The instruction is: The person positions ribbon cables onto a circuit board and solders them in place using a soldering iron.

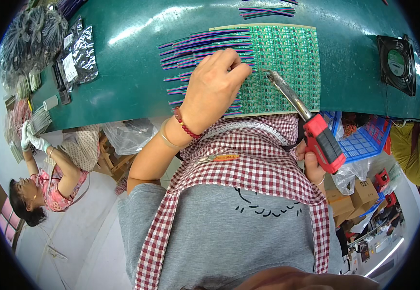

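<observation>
A green panel of small circuit boards [287, 58] lies on the table in front of me. Rows of multicoloured ribbon wires [205, 41] stretch leftward from its left part. My left hand [217, 79] is over these wires, its thumb and forefinger pinched together near the inner wire ends. What the pinch holds is hidden by the fingers. My right hand [312, 166] is wrapped round the red and black handle of a soldering iron [323, 140]. The metal shaft slants up and left over the panel, with its tip just right of my left fingertips.
More ribbon wires [268, 12] lie at the table's far side. A black fan [397, 65] stands at the right. Plastic bags [78, 58] and wire bundles [19, 118] are at the left, where a gloved co-worker [55, 179] handles wires. A blue crate [362, 142] sits below right.
</observation>
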A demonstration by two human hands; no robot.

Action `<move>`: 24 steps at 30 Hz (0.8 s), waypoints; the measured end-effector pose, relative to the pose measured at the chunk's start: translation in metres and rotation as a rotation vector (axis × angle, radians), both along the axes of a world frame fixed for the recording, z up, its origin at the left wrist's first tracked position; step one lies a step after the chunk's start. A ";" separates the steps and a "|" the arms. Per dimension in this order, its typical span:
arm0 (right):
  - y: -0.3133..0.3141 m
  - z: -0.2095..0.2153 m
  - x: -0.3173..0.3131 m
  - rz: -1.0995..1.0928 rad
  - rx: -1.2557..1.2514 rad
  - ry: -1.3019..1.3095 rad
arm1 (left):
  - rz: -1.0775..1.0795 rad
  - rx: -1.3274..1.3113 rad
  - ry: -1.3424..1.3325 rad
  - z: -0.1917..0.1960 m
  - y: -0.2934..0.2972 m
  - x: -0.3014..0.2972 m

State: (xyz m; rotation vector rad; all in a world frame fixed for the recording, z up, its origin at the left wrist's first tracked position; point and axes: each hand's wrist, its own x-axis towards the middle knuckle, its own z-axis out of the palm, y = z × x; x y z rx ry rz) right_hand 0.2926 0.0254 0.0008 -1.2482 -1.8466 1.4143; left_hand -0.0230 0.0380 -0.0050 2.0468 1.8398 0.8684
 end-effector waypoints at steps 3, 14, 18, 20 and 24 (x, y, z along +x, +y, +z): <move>0.001 0.002 0.002 -0.009 -0.075 0.055 | 0.001 -0.001 0.000 0.000 0.000 0.000; -0.004 -0.014 0.012 0.086 0.076 -0.096 | 0.005 0.003 0.004 -0.002 0.000 0.001; -0.003 -0.006 0.008 0.057 0.021 -0.076 | 0.000 0.014 0.007 0.001 0.001 -0.001; -0.001 -0.005 0.007 0.034 -0.018 -0.037 | -0.005 0.008 0.008 0.001 0.002 -0.001; -0.004 -0.012 0.010 0.034 0.001 -0.024 | -0.009 0.002 0.010 0.001 0.003 -0.001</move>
